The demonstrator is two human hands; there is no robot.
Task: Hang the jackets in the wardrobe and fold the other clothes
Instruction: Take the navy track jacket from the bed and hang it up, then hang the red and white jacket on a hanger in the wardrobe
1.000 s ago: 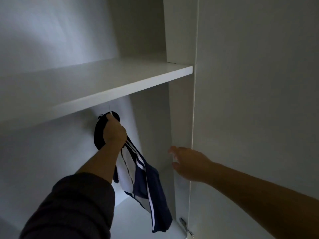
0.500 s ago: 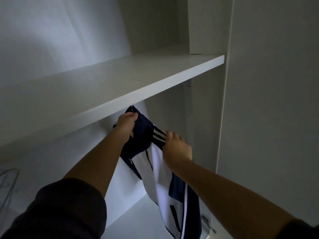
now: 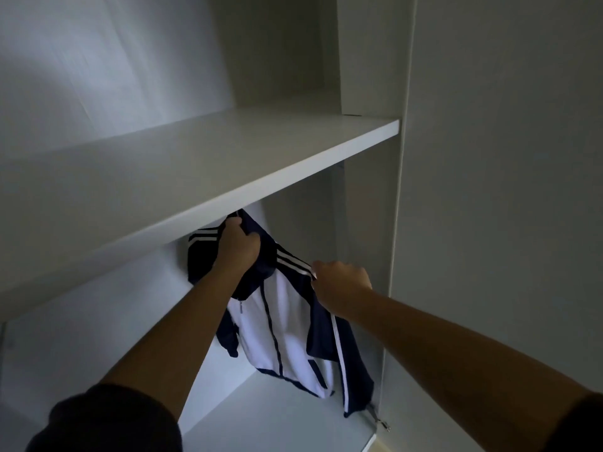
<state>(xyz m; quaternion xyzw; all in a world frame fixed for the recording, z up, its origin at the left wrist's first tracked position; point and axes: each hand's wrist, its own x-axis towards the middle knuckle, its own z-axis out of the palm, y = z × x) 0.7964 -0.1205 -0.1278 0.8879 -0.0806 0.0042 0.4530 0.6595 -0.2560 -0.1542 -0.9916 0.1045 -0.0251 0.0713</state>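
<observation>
You're hanging the jacket (image 3: pixel 287 321): left hand (image 3: pixel 239 246) grips its collar under the shelf (image 3: pixel 228 177), right hand (image 3: pixel 342 283) pinches a shoulder; straighten, then release.

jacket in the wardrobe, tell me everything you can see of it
The jacket is a navy and white track top, seemingly smooth synthetic, with white stripes along the shoulders and sleeves and a front zip. It hangs front-on under the shelf, slightly rumpled. The left hand grips its top near the collar; the right hand grips its striped shoulder. No hanger or rail shows.
</observation>
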